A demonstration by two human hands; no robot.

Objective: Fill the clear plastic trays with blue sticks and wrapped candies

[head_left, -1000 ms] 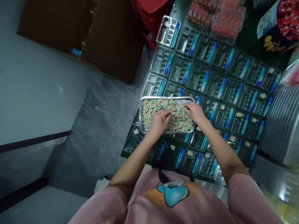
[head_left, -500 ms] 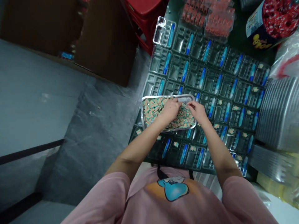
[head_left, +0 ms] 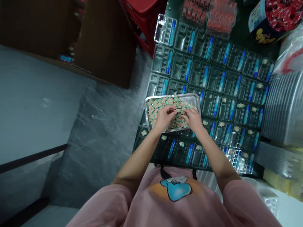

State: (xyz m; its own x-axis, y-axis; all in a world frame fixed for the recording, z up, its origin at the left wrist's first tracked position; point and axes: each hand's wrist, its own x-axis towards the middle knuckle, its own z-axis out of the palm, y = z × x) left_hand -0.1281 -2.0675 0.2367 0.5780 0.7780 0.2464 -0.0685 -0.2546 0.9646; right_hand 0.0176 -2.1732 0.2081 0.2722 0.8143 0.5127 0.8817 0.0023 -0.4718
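Observation:
A shallow metal tray [head_left: 195, 99] is heaped with small striped pieces [head_left: 157, 107] in pale orange and green. Over the heap, my left hand [head_left: 165, 117] has thumb and fingers drawn together at a few of the pieces. Just to its right, my right hand [head_left: 193, 119] pinches among the same pieces, its fingertips close to the left ones. How many pieces each holds is too small to tell. The metal tray rests on rows of clear plastic trays [head_left: 199, 75], each with a blue pen-shaped item [head_left: 205, 76]. Nearer and right-hand plastic trays also hold striped pieces.
Stacked clear trays [head_left: 281, 104] stand on the right. Packs of red pieces [head_left: 221, 19] and a tub of red items [head_left: 265, 25] sit at the far side. Left of the table are a red stool [head_left: 144, 19] and a large cardboard box [head_left: 106, 47].
My left hand has shifted slightly left and turned so its fingertips show. My right hand has moved left from the tray's right end toward the left hand.

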